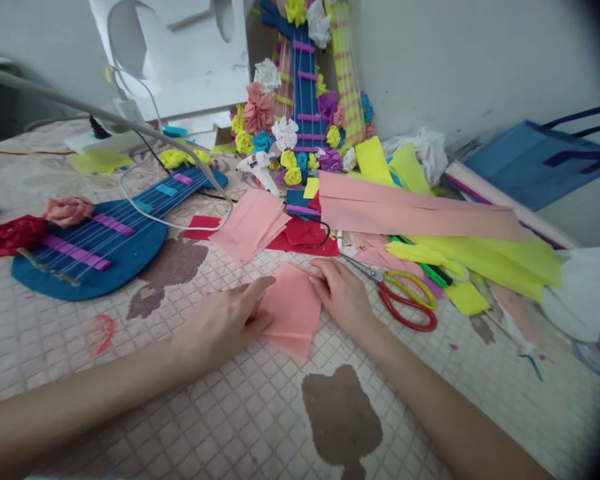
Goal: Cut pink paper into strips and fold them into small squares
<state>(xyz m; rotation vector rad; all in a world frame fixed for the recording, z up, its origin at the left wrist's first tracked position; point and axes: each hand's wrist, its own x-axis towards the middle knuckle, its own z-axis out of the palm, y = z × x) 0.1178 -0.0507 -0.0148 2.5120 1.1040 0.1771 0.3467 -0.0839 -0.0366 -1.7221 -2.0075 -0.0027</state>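
A square pink sheet of crepe paper lies on the table in front of me, with a fold line across its lower part. My left hand has its thumb and fingers closed at the sheet's left edge. At the upper right corner, my right hand pinches the paper between thumb and forefinger. Just right of that hand rest scissors with red and yellow handles. Behind the sheet sits a loose stack of pink paper pieces, partly over red paper.
On the left lies a blue paper guitar with red and pink flowers. A white cable loops over it. Flower-covered guitars lean on the wall near a glue gun. Long pink strips and yellow strips lie right.
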